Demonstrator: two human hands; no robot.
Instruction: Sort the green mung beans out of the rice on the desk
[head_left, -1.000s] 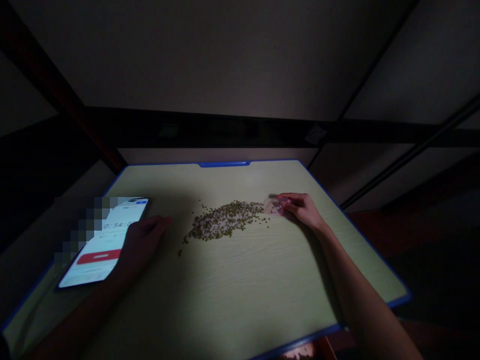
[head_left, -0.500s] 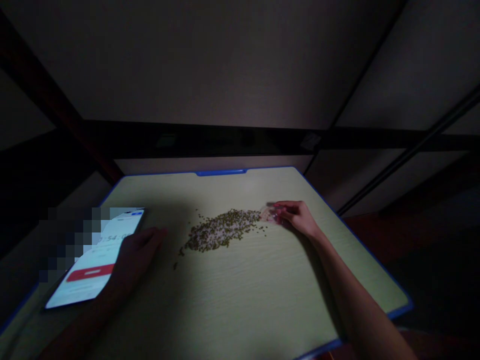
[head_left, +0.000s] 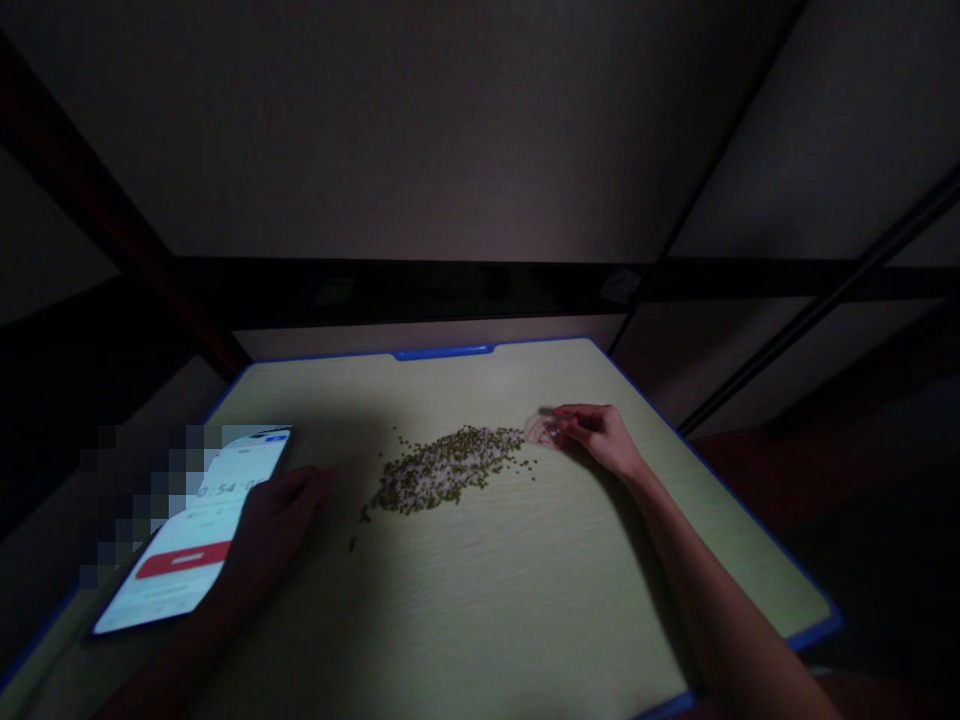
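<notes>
A heap of small grains [head_left: 450,468], dark green ones mixed with whitish ones, lies spread on the table [head_left: 480,600]. At the heap's right end, my right hand [head_left: 600,438] pinches a clear, round-edged plastic piece with reddish markings, which looks like a protractor [head_left: 538,430]. Its left edge reaches the outermost grains. My left hand [head_left: 281,515] rests in shadow left of the heap, fingers curled together with nothing visible in them. Under and beside that wrist is a phone [head_left: 180,590] with a lit screen showing timer digits and a red button.
The table has a blue rim [head_left: 720,517] and a raised blue strip [head_left: 444,352] at its far edge. Behind it stands a pale panel [head_left: 420,140] with a dark gap below. A few stray grains [head_left: 352,543] lie at the heap's lower left.
The whole view has shifted slightly, so the table sits a little lower. Both hands keep nearly the same places, and the heap looks unchanged.
</notes>
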